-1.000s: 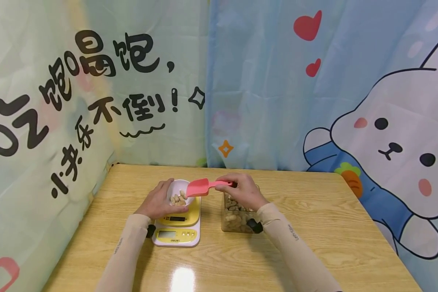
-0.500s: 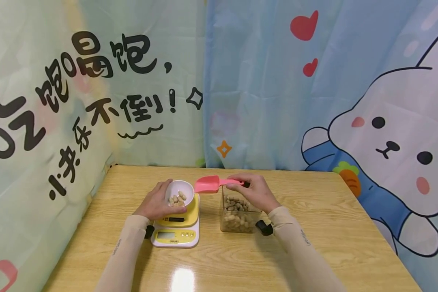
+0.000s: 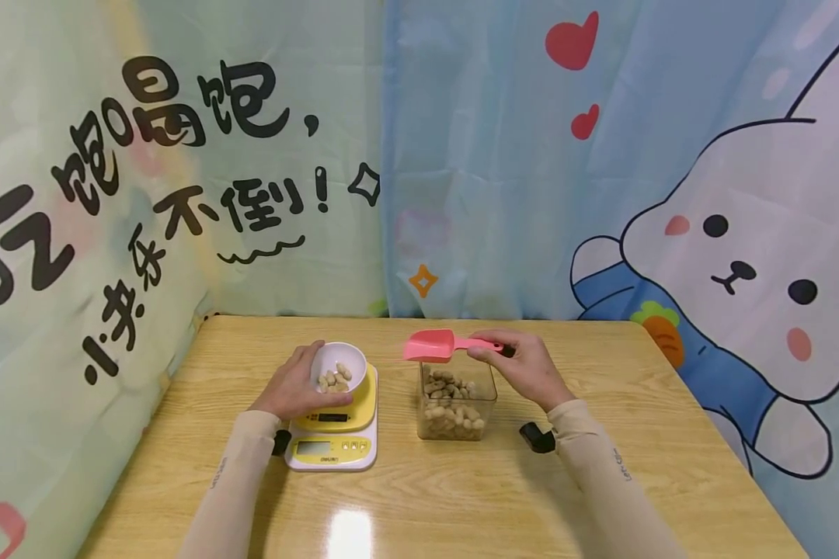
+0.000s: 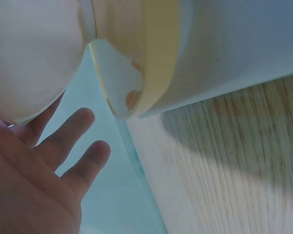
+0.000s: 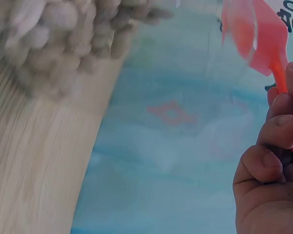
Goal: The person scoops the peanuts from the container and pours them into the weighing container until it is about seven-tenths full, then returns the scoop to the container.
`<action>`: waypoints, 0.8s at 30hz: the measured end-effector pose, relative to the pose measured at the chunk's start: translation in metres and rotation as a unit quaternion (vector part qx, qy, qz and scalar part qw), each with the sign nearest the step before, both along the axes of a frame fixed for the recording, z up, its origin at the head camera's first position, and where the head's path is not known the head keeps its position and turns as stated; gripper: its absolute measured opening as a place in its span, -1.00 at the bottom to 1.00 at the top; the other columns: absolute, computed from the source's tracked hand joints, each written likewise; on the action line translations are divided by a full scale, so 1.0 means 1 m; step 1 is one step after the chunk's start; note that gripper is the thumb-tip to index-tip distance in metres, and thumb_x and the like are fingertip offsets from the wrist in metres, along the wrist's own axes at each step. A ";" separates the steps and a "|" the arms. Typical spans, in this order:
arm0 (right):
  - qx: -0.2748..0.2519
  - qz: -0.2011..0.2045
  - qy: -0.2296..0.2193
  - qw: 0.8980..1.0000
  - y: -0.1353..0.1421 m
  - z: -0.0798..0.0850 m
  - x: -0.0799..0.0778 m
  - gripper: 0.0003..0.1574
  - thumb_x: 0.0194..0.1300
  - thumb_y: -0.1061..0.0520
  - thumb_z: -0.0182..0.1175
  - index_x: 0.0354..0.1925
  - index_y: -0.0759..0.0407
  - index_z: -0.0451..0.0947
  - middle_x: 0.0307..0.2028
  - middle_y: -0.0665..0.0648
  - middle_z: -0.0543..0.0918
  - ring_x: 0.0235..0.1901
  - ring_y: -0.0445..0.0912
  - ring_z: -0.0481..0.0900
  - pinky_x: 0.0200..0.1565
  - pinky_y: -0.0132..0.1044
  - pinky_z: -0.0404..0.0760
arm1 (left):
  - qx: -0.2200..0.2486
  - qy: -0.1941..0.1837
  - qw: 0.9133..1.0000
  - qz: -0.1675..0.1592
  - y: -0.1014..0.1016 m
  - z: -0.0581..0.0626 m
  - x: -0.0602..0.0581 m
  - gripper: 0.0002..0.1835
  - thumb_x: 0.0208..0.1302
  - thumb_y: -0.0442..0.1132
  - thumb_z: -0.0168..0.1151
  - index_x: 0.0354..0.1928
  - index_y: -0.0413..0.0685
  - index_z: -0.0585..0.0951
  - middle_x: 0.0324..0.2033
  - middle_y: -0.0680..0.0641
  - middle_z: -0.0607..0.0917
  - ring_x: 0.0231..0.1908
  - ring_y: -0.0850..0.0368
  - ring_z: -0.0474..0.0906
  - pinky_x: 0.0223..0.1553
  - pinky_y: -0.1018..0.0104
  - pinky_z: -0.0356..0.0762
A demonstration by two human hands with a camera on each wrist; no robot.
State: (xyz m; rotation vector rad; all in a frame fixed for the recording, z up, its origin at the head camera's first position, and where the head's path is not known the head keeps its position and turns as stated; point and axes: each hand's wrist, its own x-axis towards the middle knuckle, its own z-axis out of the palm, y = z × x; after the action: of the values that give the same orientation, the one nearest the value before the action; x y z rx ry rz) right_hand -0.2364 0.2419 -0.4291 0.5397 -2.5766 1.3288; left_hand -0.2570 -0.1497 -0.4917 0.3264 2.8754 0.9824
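Observation:
My left hand (image 3: 299, 388) grips a small white bowl (image 3: 349, 358) with several peanuts in their shells (image 3: 335, 378) in it. The bowl is tilted over the yellow plate of a kitchen scale (image 3: 332, 442). In the left wrist view, thumb side hidden, the fingers (image 4: 71, 129) curve beneath the bowl (image 4: 34, 53). My right hand (image 3: 524, 365) pinches the handle of a pink scoop (image 3: 429, 345), held level above the back of a clear container (image 3: 491, 388) of peanuts. No peanuts show in the scoop. In the right wrist view the curled fingers wrap the scoop's (image 5: 263, 34) handle.
The wooden table (image 3: 419, 497) reaches back to printed fabric walls (image 3: 475, 194). The clear container stands right of the scale with a narrow strip of table between them. A black wrist camera mount (image 3: 537, 438) hangs below the right wrist.
My right hand has carried the scoop rightward, away from the bowl and over the container. The left hand still holds the bowl over the scale. The head view has shifted slightly.

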 end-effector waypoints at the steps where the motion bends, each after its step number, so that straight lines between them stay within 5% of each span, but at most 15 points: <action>1: 0.003 -0.003 0.001 1.000 0.004 0.000 0.001 -0.58 0.36 -0.09 0.35 0.07 0.09 0.73 -0.15 0.08 0.74 -0.48 -0.03 0.47 -0.48 -0.29 0.43 | 0.000 0.001 1.000 -0.001 0.000 0.000 0.000 0.34 -0.15 0.44 0.52 0.59 -0.01 0.10 0.40 -0.21 0.33 0.12 -0.15 0.46 0.15 -0.16 0.47; 16: 0.101 -0.001 0.002 0.995 0.038 0.005 0.013 -0.60 0.34 -0.07 0.38 0.04 0.10 0.74 -0.06 0.11 0.73 -0.43 -0.09 0.52 -0.42 -0.29 0.54 | -0.012 -0.004 1.000 -0.001 0.000 0.001 0.001 0.34 -0.15 0.45 0.51 0.59 0.00 0.10 0.39 -0.22 0.34 0.13 -0.18 0.46 0.15 -0.18 0.48; 24: 0.162 0.043 0.030 0.985 0.041 0.018 0.006 -0.76 0.33 -0.03 0.39 -0.09 0.00 0.78 -0.31 -0.07 0.71 -0.48 -0.17 0.51 -0.42 -0.28 0.53 | -0.011 -0.006 1.000 -0.001 0.000 0.002 0.001 0.36 -0.17 0.48 0.49 0.59 0.02 0.09 0.39 -0.20 0.33 0.13 -0.17 0.45 0.17 -0.18 0.47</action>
State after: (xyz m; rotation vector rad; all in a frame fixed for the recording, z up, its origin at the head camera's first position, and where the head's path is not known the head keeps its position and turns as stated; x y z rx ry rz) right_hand -0.2300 0.2824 -0.4109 0.7381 -2.7614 0.8996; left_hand -0.2555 -0.1495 -0.4901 0.3215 2.8725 0.9472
